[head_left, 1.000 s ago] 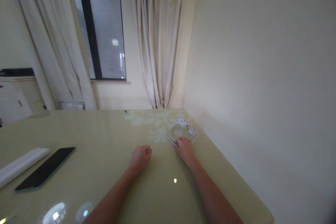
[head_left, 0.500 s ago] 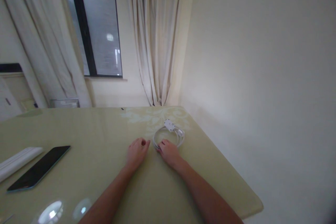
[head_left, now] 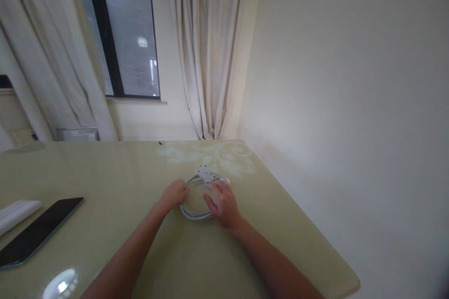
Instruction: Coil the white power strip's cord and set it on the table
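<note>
A coiled white cable [head_left: 194, 217] lies on the table in front of me, with a white rectangular block [head_left: 206, 174] dotted with small dark spots at its far side. On the coil's left side, my left hand [head_left: 175, 194] has its fingers closed around the cable. My right hand [head_left: 223, 201] lies over the right part of the loop, thumb apart from the fingers, and hides that stretch of cable. Its fingertips are close to the block; whether they touch it I cannot tell.
At the left of the pale green table [head_left: 122, 187] lie a black flat tablet-like slab [head_left: 40, 231] and a long white object [head_left: 17, 215]. A tiny dark piece [head_left: 160, 143] sits near the far edge. A wall [head_left: 333, 103] runs along the right.
The coil has shifted left and nearer to me. My left hand has closed on its left side, while my right hand has gone from the near side to the right side and spread its fingers.
</note>
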Tool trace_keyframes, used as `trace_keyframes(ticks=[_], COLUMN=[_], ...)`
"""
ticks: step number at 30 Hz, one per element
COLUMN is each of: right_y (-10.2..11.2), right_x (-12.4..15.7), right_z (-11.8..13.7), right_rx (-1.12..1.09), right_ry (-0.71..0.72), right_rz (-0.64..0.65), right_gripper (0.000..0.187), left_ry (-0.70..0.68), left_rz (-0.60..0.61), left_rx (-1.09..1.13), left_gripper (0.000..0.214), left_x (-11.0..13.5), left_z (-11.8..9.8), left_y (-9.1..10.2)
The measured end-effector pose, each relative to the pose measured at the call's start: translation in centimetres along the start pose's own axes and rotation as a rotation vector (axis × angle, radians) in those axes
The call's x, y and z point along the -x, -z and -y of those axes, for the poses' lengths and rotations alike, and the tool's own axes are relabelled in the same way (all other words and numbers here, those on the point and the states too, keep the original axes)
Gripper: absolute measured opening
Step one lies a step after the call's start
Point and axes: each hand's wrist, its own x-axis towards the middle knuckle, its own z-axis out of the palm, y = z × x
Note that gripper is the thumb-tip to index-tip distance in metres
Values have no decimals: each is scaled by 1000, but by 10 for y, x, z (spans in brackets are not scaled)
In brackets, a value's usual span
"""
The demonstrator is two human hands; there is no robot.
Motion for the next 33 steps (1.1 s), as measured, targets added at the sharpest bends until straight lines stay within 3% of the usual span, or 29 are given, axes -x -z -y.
trace_keyframes(ticks=[5, 9, 12, 15, 18, 21, 24, 28, 33], right_y=[2, -6, -6, -5, -2, 10, 34, 74, 103], right_x=[-1, -9, -30, -58, -85, -103, -109, -107, -102], right_z=[-25, -32, -29, -28, -26, -18, -3, 18, 26], right_rx=[-84, -105, -96, -186, -316, -474, -682, -1067, -939], right_ry=[-251, -350, -475, -589, -571, -498, -410, -365, -336], right_rz=[-61, -9, 89, 158, 173, 187, 226, 299, 300], right_gripper=[43, 62, 78, 62, 29, 16, 26, 40, 42], left_ry=[154, 144, 105, 45, -10, -46, -70, -49, -19], left_rz=[59, -62, -156, -179, -214, -269, -284, -145, -101], left_rx=[362, 664, 857, 1038, 1185, 1287, 1372, 1485, 1517], left_gripper=[23, 20, 23, 35, 48, 55, 55, 52, 54], left_x=[3, 7, 8, 9, 12, 19, 30, 43, 52], left_z=[-1, -18, -31, -36, -31, -23, -21, -32, -52], left_y=[16, 22, 28, 39, 59, 85, 108, 121, 123])
